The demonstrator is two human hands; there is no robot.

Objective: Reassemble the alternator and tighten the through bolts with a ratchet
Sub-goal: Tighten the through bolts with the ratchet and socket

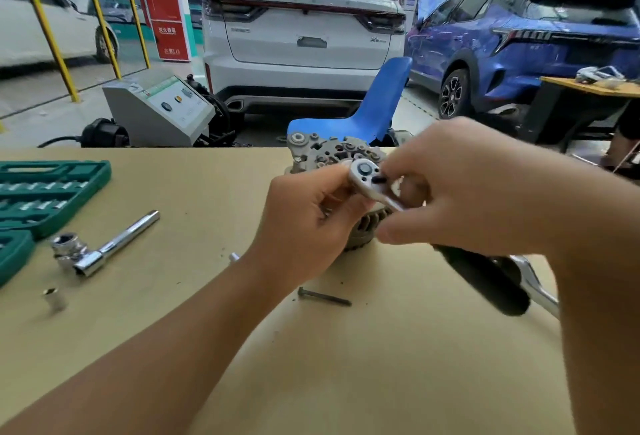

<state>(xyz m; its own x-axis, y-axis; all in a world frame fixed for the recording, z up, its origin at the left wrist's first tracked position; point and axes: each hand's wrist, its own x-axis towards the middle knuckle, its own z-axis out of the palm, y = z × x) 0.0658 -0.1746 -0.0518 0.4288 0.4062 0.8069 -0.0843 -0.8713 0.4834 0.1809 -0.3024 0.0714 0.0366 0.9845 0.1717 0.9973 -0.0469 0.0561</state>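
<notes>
The ratchet [370,181] head is pinched by the left hand [304,223] above the alternator [332,154]. Its shaft is gripped by the right hand [485,188]. A loose bolt [323,297] is seen on the table [207,192].

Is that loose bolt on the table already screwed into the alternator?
No, the bolt lies loose on the table, in front of the alternator.

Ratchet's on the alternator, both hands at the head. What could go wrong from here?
1. The left hand and right hand both crowd the ratchet head; nothing visibly braces the alternator, so it might twist on the table under torque.
2. A loose through bolt lies near the forearm and could be knocked off or left out.
3. Fingers beside the head could be pinched if it slips.
</notes>
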